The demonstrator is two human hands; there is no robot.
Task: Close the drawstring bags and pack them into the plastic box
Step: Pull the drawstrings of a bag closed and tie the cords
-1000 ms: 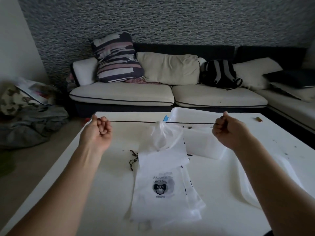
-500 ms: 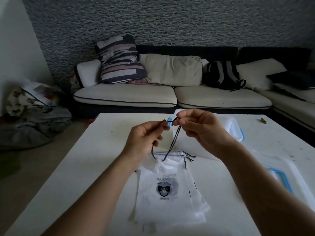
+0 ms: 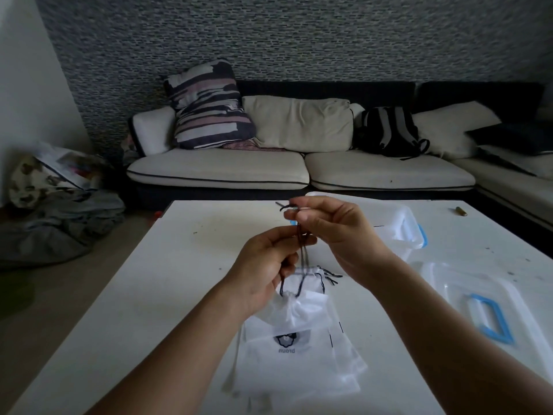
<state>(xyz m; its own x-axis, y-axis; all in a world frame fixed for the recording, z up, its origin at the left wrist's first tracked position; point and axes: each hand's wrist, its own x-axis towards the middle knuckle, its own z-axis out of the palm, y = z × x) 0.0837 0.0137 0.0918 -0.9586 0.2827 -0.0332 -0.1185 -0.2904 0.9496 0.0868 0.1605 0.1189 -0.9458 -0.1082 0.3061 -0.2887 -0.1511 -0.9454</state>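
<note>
A white drawstring bag [image 3: 294,313] with its mouth gathered hangs by dark cords [image 3: 302,253] above a stack of flat white bags [image 3: 299,363] printed with a dark logo. My left hand [image 3: 266,268] pinches the cords low, just above the bag's mouth. Slightly higher and further back, my right hand [image 3: 332,232] pinches the cord ends. Behind my right hand stands the clear plastic box [image 3: 404,226] with a blue clip, partly hidden. Its clear lid [image 3: 490,310] with a blue handle lies on the table at the right.
Everything sits on a white table [image 3: 155,295]. A small brown object [image 3: 460,211] lies near its far right edge. A sofa [image 3: 269,169] with cushions and a backpack [image 3: 389,131] runs behind the table. Clothes [image 3: 54,223] are piled on the floor to the left.
My hands, first spread wide with the cord stretched taut, have come together over the bag. The bag's mouth is now drawn shut, and the right hand has risen with the cord ends.
</note>
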